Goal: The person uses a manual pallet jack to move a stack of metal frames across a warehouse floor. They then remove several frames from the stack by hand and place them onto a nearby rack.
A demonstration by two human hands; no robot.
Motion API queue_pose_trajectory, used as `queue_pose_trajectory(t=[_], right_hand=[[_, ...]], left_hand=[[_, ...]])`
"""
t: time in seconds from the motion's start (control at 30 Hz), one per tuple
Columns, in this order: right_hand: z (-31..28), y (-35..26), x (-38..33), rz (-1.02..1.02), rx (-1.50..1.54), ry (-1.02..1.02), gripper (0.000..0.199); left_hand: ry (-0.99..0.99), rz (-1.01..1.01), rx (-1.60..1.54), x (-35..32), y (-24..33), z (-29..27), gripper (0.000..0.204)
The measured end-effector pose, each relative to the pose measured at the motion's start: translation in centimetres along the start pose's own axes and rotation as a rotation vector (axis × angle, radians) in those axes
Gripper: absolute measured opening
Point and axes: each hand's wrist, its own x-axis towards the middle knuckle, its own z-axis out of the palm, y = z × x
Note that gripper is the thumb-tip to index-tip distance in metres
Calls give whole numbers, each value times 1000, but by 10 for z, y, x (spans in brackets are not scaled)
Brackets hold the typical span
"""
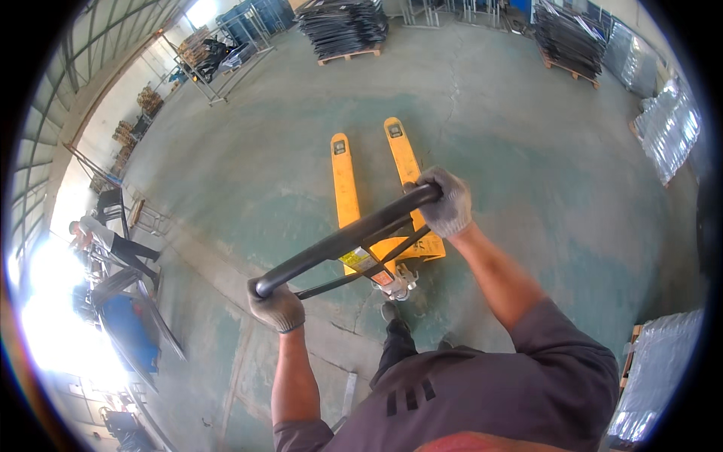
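A yellow pallet jack (346, 182) stands on the floor ahead of me, its two forks pointing away and carrying nothing. Its black handle (343, 239) slants across my view, lower at the left and higher at the right. My left hand (277, 307), in a grey knit glove, is closed round the handle's left end. Round the right end my right hand (447, 202) is closed, gloved the same way. Yellow and orange labels show on the handle's middle bracket. Below it, near my shoe, the metal base of the jack is partly visible.
Stacks of dark flat sheets on pallets stand at the far middle (343, 29) and far right (570, 41). Wrapped bundles (669, 128) line the right side. At the left, a person (113, 239) bends beside metal frames. A metal rack (218, 64) stands far left.
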Motion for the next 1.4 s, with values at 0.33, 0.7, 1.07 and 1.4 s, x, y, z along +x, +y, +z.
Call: queue_pose_trajectory(t=[0.33, 0.7, 1.07, 1.4], right_hand=[[145, 25, 86, 43, 39, -60, 20], [217, 186, 265, 22, -234, 151, 22], [274, 389, 470, 108, -183, 168, 19], [382, 583, 686, 220, -256, 169, 18]], left_hand=[[-178, -167, -221, 242, -139, 182, 12], [-298, -111, -367, 360, -137, 463, 13], [-363, -246, -342, 424, -142, 685, 19], [-323, -48, -296, 532, -151, 892, 13]])
